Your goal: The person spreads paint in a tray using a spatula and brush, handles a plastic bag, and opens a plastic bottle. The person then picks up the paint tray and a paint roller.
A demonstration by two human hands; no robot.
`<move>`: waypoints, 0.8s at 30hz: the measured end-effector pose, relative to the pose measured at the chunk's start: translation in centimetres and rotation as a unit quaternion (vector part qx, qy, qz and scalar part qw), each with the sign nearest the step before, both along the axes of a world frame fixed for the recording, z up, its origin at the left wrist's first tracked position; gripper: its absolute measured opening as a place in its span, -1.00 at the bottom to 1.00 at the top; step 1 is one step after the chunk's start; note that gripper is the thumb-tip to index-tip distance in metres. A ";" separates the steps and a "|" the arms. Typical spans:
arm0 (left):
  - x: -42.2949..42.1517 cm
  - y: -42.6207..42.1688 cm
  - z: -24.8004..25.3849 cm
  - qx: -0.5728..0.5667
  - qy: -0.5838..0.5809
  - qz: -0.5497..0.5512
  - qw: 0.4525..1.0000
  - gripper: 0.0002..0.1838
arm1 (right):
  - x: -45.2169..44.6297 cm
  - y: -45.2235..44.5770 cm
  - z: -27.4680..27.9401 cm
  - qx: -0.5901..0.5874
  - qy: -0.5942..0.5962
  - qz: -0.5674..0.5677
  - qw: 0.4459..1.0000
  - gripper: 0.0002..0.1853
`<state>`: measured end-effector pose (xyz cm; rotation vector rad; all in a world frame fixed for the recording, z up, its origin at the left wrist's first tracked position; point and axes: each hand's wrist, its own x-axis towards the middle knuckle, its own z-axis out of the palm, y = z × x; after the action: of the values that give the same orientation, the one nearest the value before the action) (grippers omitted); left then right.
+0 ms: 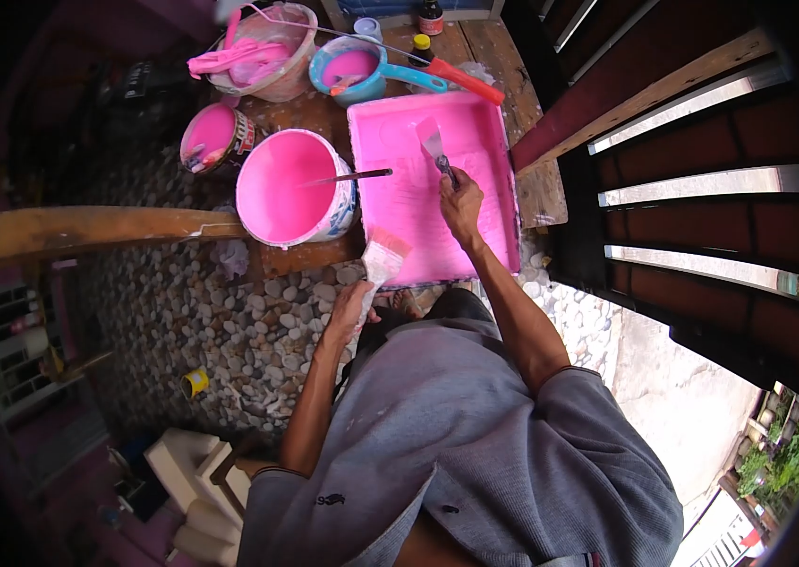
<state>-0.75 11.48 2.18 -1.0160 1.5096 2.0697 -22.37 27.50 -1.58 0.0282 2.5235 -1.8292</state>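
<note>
My left hand (350,310) is closed around the handle of a wide paintbrush (383,258), whose pink bristles are at the tray's lower left edge. In my right hand (461,200) is a putty knife (433,142) with pink on its blade, held over the pink paint tray (510,189). The tray is coated inside with pink paint. Left of it stands a white bucket (343,213) of pink paint, with a dark stick (362,176) reaching out over its rim.
A blue dipper (371,87), a basin (296,80) with pink-stained items, a small paint can (239,132) and bottles stand on the wooden table (324,257). A roller with a red handle (466,80) lies behind the tray. Dark slatted railing (702,161) is at right.
</note>
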 end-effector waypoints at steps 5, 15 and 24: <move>-0.2 0.0 0.4 0.005 -0.008 -0.010 1.000 -0.57 | 0.5 -1.3 1.1 -0.078 -0.095 0.088 0.989 -0.73; -0.2 0.1 0.8 0.013 0.004 -0.011 1.000 -0.57 | 0.6 -2.9 1.3 -0.081 -0.084 0.072 0.991 -0.72; -0.2 0.2 0.9 -0.008 0.007 -0.009 1.000 -0.58 | 1.1 -3.7 -0.1 -0.107 -0.055 0.049 0.992 -0.71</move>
<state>-0.96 11.70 3.04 -0.9916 1.5386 2.0602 -21.26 23.80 -1.68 0.0005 2.2040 -1.9882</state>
